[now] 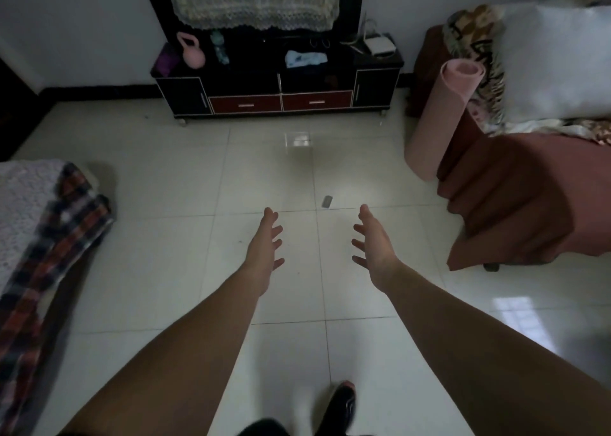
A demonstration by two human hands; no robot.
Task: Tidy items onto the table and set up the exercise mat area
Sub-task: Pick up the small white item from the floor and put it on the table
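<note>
Pink rolled foam exercise mat (439,121) leans near-upright on the brown-draped seat (515,197), ahead-right of 2 spread, empty hands, so I judge the right hand (373,247) nearer than the left hand (264,247).

Wide open across glossy white tile floor (172,177), bar small grey flat object (327,201) mid-floor. Hemmed left by red-and-navy plaid blanket (56,237), right by rolled pink foam mat (436,124), far by low black cabinet (182,96).

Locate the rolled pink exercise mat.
Head view, right side: the rolled pink foam exercise mat stands tilted on the tiled floor, leaning against the brown-covered bed.
</note>
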